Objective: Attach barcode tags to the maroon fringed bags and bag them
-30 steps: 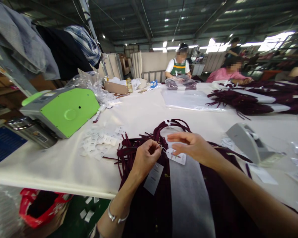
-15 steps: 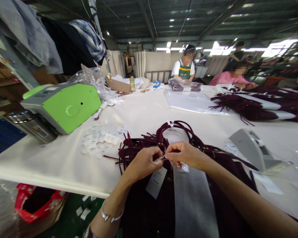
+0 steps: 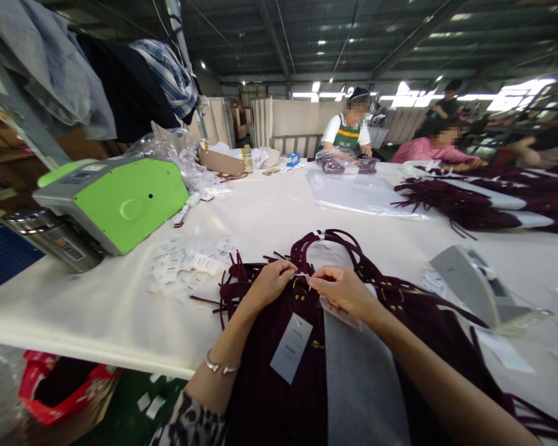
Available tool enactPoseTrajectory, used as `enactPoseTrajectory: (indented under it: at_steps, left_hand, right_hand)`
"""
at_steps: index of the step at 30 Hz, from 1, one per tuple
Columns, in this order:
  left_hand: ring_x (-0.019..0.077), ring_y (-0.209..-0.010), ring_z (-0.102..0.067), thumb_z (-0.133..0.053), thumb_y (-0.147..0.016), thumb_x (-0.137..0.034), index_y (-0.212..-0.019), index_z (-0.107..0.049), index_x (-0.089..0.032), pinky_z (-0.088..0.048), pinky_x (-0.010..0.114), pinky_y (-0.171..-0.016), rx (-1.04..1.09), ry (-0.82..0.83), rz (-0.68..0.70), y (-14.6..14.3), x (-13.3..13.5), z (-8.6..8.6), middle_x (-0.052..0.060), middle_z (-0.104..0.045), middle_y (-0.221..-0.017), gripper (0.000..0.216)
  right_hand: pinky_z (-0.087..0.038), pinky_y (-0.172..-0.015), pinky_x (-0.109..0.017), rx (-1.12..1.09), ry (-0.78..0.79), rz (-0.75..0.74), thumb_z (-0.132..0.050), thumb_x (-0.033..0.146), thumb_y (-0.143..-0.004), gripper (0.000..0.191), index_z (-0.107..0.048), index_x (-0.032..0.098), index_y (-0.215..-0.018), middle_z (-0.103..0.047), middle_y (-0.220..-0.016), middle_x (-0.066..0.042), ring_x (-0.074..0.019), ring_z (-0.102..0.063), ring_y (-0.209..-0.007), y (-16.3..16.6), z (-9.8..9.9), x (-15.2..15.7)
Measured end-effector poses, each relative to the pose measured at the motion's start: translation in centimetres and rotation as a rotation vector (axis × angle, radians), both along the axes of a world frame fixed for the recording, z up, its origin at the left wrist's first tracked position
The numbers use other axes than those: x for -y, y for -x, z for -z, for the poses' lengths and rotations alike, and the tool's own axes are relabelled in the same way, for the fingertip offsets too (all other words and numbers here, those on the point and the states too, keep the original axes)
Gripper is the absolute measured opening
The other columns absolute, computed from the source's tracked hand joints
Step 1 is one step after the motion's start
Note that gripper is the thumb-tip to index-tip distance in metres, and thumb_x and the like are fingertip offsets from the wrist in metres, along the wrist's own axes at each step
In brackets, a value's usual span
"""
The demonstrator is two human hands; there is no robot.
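Observation:
A dark maroon garment point(image 3: 279, 396) with thin straps point(image 3: 328, 244) lies on the white table point(image 3: 111, 310) in front of me. My left hand point(image 3: 272, 282) and my right hand point(image 3: 341, 288) meet over its strap area, both pinching a thin tag string between fingertips. A grey paper hang tag point(image 3: 291, 347) dangles from the string below my left hand. A small clear-wrapped tag point(image 3: 339, 313) sits under my right palm. A grey tissue sheet point(image 3: 363, 384) lies on the garment under my right forearm.
A green and grey machine point(image 3: 116, 201) stands at the left, with several small white labels point(image 3: 186, 263) scattered beside it. A grey tape dispenser point(image 3: 467, 282) sits at the right. More maroon garments point(image 3: 474, 204) and clear plastic bags point(image 3: 358, 189) lie farther back, where other people work.
My right hand has closed in from an open reach to meet my left at the string. The white tag it held out has dropped under its palm. Both hands shifted slightly forward.

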State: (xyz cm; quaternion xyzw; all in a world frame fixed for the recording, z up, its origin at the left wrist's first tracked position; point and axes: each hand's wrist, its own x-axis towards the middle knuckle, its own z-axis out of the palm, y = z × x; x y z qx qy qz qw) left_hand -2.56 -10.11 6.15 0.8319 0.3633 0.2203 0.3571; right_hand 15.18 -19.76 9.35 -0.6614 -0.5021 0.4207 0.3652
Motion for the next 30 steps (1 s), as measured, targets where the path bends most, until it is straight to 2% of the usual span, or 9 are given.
enactPoseTrajectory:
  at_steps: [4,7,10,15,21,26,30]
  left_hand:
    - [0.0184,-0.093,-0.064,-0.053,-0.083,-0.021,-0.101,-0.07,-0.018,-0.047,0.029,-0.088,0.249,0.265,0.066,1.0,-0.1,0.4,0.003,-0.071,-0.098,0.025]
    - [0.019,-0.097,-0.062,-0.059,-0.08,-0.02,-0.096,-0.073,-0.018,-0.045,0.03,-0.091,0.316,0.24,0.131,1.2,-0.1,0.7,0.005,-0.068,-0.102,0.022]
    - [0.0176,-0.093,-0.061,-0.065,-0.079,-0.021,-0.093,-0.075,-0.018,-0.046,0.028,-0.086,0.342,0.201,0.175,1.1,-0.1,0.9,0.007,-0.066,-0.106,0.018]
    - [0.0171,-0.092,-0.06,-0.065,-0.081,-0.022,-0.09,-0.074,-0.019,-0.045,0.029,-0.09,0.346,0.183,0.199,1.0,-0.6,1.7,0.005,-0.066,-0.098,0.014]
    - [0.0161,-0.086,-0.058,-0.064,-0.08,-0.023,-0.084,-0.072,-0.017,-0.044,0.027,-0.084,0.301,0.162,0.256,1.1,-1.1,2.2,0.003,-0.063,-0.092,0.01]
    - [0.0157,-0.084,-0.057,-0.068,-0.079,-0.029,-0.077,-0.068,-0.016,-0.043,0.026,-0.084,0.373,0.239,0.248,1.3,-1.0,2.2,0.002,-0.061,-0.088,0.013]
    - [0.0151,-0.079,-0.054,-0.066,-0.081,-0.035,-0.078,-0.067,-0.015,-0.043,0.025,-0.078,0.367,0.315,0.237,1.5,-0.9,2.4,0.002,-0.061,-0.083,0.02]
  right_hand:
    - [-0.038,-0.056,-0.024,0.392,-0.182,-0.107,-0.058,0.026,-0.082,0.017,-0.068,0.019,-0.07,-0.066,-0.066,0.0,-0.013,-0.056,-0.059,1.2,0.1,0.1]
    - [-0.036,-0.064,-0.027,0.711,-0.278,-0.099,-0.053,0.019,-0.085,0.018,-0.067,0.019,-0.073,-0.07,-0.078,-0.004,-0.0162,-0.059,-0.071,2.0,0.9,-0.2]
    - [-0.034,-0.065,-0.028,0.877,-0.268,-0.091,-0.052,0.021,-0.089,0.017,-0.067,0.02,-0.08,-0.071,-0.084,-0.006,-0.0177,-0.061,-0.074,2.5,1.6,-0.7]
    - [-0.032,-0.064,-0.029,0.961,-0.213,-0.124,-0.052,0.027,-0.094,0.019,-0.067,0.02,-0.086,-0.072,-0.09,-0.007,-0.0193,-0.063,-0.079,2.7,2.0,-1.0]
    - [-0.028,-0.06,-0.029,1.043,-0.212,-0.071,-0.053,0.03,-0.095,0.019,-0.067,0.02,-0.086,-0.072,-0.088,-0.006,-0.0181,-0.062,-0.075,3.2,1.9,-0.9]
    - [-0.025,-0.058,-0.029,0.919,-0.176,-0.006,-0.06,0.033,-0.088,0.018,-0.068,0.022,-0.078,-0.072,-0.077,-0.003,-0.0173,-0.06,-0.069,3.0,1.3,-1.1]
    - [-0.025,-0.057,-0.028,0.821,-0.157,-0.029,-0.061,0.035,-0.086,0.018,-0.069,0.023,-0.076,-0.071,-0.073,-0.002,-0.0165,-0.059,-0.067,2.4,0.6,-1.3]
